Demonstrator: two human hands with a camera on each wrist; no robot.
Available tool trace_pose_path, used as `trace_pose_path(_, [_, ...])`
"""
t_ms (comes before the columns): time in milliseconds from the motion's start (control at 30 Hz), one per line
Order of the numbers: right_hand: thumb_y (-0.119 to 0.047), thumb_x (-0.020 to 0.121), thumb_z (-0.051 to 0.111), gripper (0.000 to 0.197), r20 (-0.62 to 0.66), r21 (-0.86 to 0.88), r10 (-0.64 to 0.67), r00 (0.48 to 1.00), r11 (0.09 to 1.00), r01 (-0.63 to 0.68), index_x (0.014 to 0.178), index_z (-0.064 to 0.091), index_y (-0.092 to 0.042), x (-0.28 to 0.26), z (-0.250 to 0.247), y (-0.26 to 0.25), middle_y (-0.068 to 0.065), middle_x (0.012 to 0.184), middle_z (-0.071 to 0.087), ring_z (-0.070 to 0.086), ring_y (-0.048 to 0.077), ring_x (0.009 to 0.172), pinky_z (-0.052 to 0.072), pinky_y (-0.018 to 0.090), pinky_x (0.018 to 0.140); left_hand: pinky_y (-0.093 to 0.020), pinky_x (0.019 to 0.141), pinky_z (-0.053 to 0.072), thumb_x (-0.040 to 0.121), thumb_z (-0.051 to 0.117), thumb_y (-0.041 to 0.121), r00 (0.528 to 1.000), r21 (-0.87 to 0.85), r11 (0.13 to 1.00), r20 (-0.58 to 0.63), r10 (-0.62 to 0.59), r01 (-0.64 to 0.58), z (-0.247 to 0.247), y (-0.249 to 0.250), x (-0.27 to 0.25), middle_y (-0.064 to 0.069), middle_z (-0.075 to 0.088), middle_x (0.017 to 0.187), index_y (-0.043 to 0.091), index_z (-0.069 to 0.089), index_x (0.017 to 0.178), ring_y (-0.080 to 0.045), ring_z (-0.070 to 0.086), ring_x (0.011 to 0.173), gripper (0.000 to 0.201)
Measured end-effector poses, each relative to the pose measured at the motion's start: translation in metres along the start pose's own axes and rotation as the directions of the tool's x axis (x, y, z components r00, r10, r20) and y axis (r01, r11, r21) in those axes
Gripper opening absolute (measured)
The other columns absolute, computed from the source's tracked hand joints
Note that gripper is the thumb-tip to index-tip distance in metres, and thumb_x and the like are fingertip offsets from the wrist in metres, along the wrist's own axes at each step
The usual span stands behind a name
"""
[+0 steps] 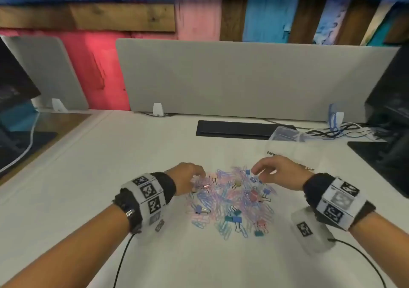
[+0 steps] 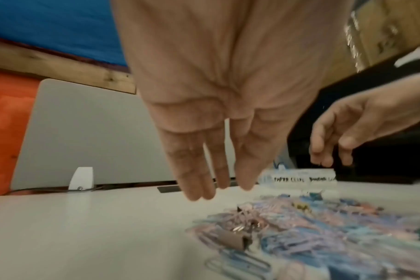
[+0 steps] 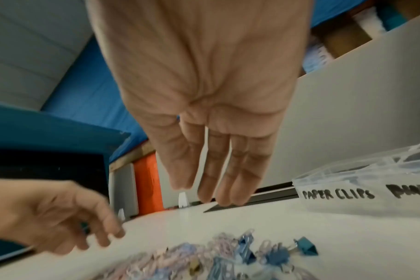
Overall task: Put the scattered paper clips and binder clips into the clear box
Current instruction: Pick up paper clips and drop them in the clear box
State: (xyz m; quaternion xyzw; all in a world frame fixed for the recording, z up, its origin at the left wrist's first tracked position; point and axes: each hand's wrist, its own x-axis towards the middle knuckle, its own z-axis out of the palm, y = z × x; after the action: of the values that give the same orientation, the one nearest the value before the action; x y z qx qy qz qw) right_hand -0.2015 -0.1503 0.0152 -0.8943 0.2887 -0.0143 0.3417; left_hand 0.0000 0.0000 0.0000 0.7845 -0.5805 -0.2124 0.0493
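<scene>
A pile of pastel paper clips mixed with binder clips lies on the white desk; the pile also fills the lower edge of the right wrist view. A blue binder clip and a teal binder clip stand out. My left hand hovers over the pile's left edge, its fingers straight and empty. My right hand hovers over the far right edge, its fingers straight and empty. The clear box, labelled PAPER CLIPS, stands just beyond the right hand.
A grey divider panel closes the desk's far side, with a black cable slot before it. Loose cables and a dark monitor with its black base stand at the right. Another monitor is at the left.
</scene>
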Motion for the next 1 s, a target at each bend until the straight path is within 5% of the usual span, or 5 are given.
trace_pose_path(133, [-0.004, 0.084, 0.06, 0.026, -0.059, -0.159, 0.017, 0.998, 0.987, -0.026, 0.108, 0.065, -0.01, 0.017, 0.014, -0.011, 0.008, 0.113, 0.065, 0.057, 0.015, 0.092, 0.043, 0.021, 0.083, -0.025, 0.1, 0.039, 0.093, 0.043, 0.0, 0.999, -0.035, 0.999, -0.026, -0.027, 0.026, 0.001, 0.009, 0.024, -0.007, 0.045, 0.142, 0.015, 0.047, 0.134, -0.022, 0.047, 0.127, 0.044])
trace_pose_path(367, [-0.024, 0.074, 0.073, 0.078, 0.194, -0.411, 0.129, 0.972, 0.911, -0.039, 0.141, 0.033, -0.02, 0.059, 0.037, -0.03, 0.005, 0.147, 0.038, 0.036, 0.025, 0.133, 0.034, 0.038, 0.11, -0.031, 0.101, 0.045, 0.091, 0.049, 0.009, 1.0, 0.05, 0.999, -0.014, 0.01, -0.01, 0.003, 0.021, 0.058, -0.01, 0.059, 0.129, 0.013, 0.061, 0.124, -0.026, 0.056, 0.117, 0.035])
trace_pose_path(567, [-0.03, 0.071, 0.076, 0.062, 0.214, -0.437, 0.112, 0.97, 0.899, -0.007, 0.124, 0.05, -0.013, 0.077, 0.046, -0.034, 0.011, 0.125, 0.056, 0.053, 0.027, 0.112, 0.042, 0.031, 0.089, -0.037, 0.094, 0.052, 0.082, 0.063, 0.012, 1.0, 0.03, 1.0, -0.015, 0.011, -0.01, 0.008, 0.022, 0.072, -0.013, 0.069, 0.111, 0.01, 0.07, 0.106, -0.029, 0.064, 0.102, 0.026])
trace_pose_path(833, [-0.017, 0.075, 0.073, 0.042, 0.166, -0.34, 0.03, 0.986, 0.94, 0.028, 0.114, 0.059, -0.007, 0.079, 0.054, -0.028, 0.004, 0.103, 0.052, 0.05, 0.018, 0.089, 0.042, 0.027, 0.077, -0.022, 0.076, 0.042, 0.082, 0.066, 0.009, 0.998, -0.099, 0.995, -0.059, -0.02, 0.014, 0.003, 0.011, 0.075, -0.011, 0.069, 0.101, 0.007, 0.072, 0.1, -0.013, 0.053, 0.082, 0.02])
trace_pose_path(1000, [-0.013, 0.079, 0.069, 0.035, 0.172, -0.324, 0.003, 0.985, 0.945, 0.054, 0.111, 0.061, -0.003, 0.075, 0.058, -0.026, 0.011, 0.102, 0.058, 0.048, 0.016, 0.085, 0.04, 0.025, 0.074, -0.025, 0.087, 0.045, 0.082, 0.066, 0.014, 0.998, -0.127, 0.99, -0.006, -0.064, 0.063, 0.01, 0.008, 0.074, -0.01, 0.066, 0.117, 0.008, 0.068, 0.11, -0.024, 0.06, 0.108, 0.028])
